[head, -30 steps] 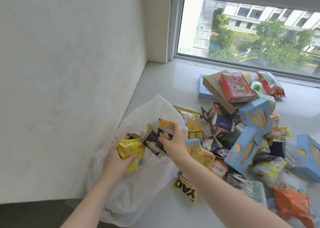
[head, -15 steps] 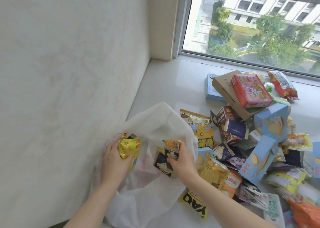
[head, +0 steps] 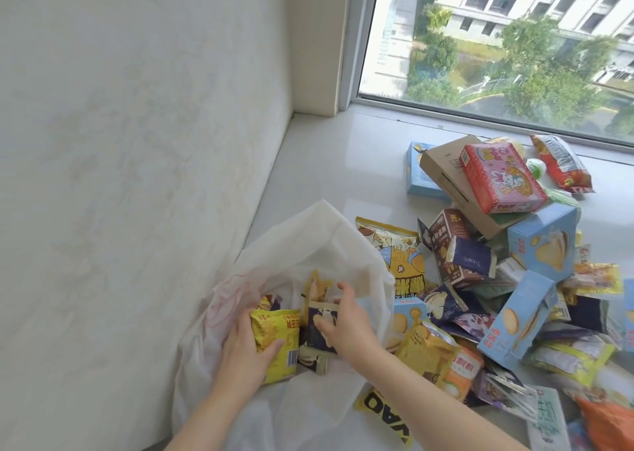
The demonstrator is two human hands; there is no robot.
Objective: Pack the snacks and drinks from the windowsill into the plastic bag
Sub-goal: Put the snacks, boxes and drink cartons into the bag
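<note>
Both hands work in the bag (head: 308, 244) mouth, left hand (head: 245, 351) gripping a yellow packet (head: 274, 334), right hand (head: 346, 323) fingers loosely spread over a dark packet (head: 317, 334), which could slide out if the limp rim sags toward the sill (head: 343, 162).

Left hand (head: 247, 351) fingertips tucked behind the yellow packet (head: 274, 342) — can't see them. Bag (head: 308, 244) bottom cut off by the lower edge. Orange packet (head: 607, 423) cropped at the right corner. Pile (head: 497, 296) overlaps heavily — lower packs mostly buried, print too small to read.
</note>
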